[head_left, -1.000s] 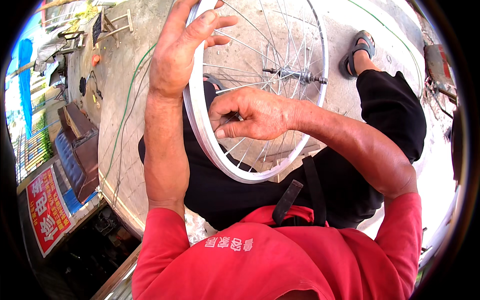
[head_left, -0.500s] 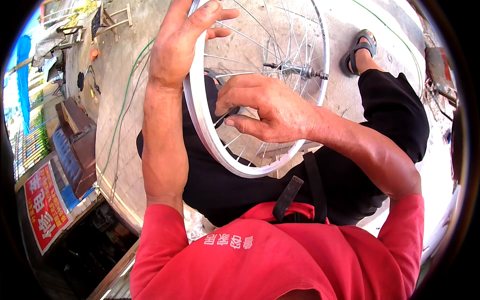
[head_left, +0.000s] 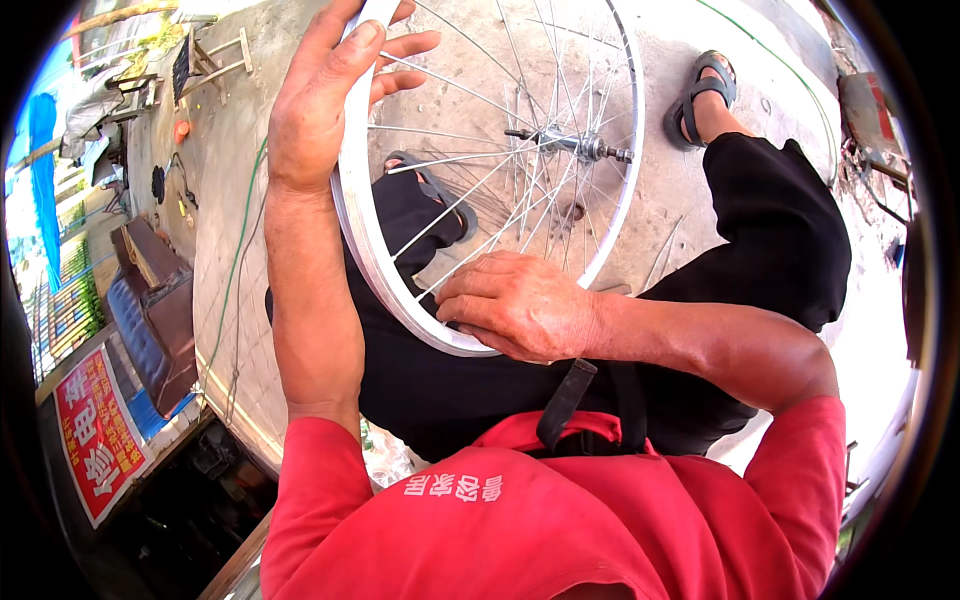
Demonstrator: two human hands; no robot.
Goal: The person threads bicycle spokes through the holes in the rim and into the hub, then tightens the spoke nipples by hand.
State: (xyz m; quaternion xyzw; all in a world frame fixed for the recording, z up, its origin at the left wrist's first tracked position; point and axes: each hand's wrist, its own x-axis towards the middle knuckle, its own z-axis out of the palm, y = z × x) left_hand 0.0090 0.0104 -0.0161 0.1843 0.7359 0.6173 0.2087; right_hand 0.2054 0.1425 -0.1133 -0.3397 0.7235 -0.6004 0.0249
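A bicycle wheel (head_left: pixel 358 215) with a silver rim, thin spokes and a metal hub (head_left: pixel 565 142) stands tilted between my knees, without a tyre. My left hand (head_left: pixel 318 105) holds the rim at its upper left, thumb on the outer side and fingers reaching through among the spokes. At the lower part of the rim, my right hand (head_left: pixel 520 305) is closed, fingers curled down beside the spoke ends. A small dark bit shows by its fingertips, mostly hidden, so its kind cannot be made out.
My sandalled feet rest on the concrete floor (head_left: pixel 660 180) beyond the wheel. A green cord (head_left: pixel 240 245) runs along the left. Further left stand a brown seat with blue padding (head_left: pixel 135 310) and a red sign (head_left: pixel 100 430). A wooden frame (head_left: pixel 225 60) lies far left.
My right hand has moved down from amid the spokes to the lower rim. The wheel has shifted slightly left, and my left hand with it, still on the rim.
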